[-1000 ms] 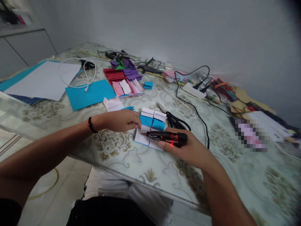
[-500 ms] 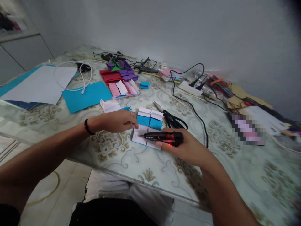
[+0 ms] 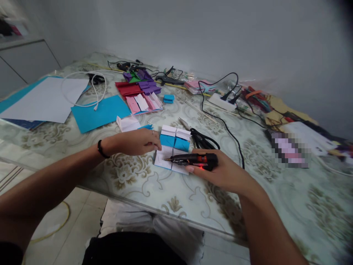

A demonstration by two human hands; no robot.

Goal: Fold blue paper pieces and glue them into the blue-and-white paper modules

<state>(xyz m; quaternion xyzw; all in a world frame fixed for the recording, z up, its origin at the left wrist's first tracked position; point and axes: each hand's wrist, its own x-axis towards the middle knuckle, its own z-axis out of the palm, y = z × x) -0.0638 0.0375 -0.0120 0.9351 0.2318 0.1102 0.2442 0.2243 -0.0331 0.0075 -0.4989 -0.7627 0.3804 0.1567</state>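
Observation:
In my right hand [image 3: 217, 169] is a black glue gun [image 3: 194, 160] with a small red light on it, its nozzle pointing left over the near white panel of a folded paper piece [image 3: 175, 141]. This piece has white and blue panels and lies on the table. My left hand [image 3: 143, 141] has its fingers curled together at the left edge of the paper, holding it there. Black-handled scissors [image 3: 204, 140] lie just right of the paper. Behind my left hand is another white and blue folded piece [image 3: 128, 123].
Folded red paper [image 3: 129, 89], purple paper [image 3: 149, 87] and pink paper [image 3: 145, 103] lie farther back. At left are a blue sheet [image 3: 102, 114], a white sheet [image 3: 52, 97] and a white cable [image 3: 82, 105]. A power strip [image 3: 222, 102] with black cords [image 3: 231, 132] stands at back right.
The glue gun's nozzle has shifted slightly right over the white panel along with my right hand. My left hand stays at the paper's edge.

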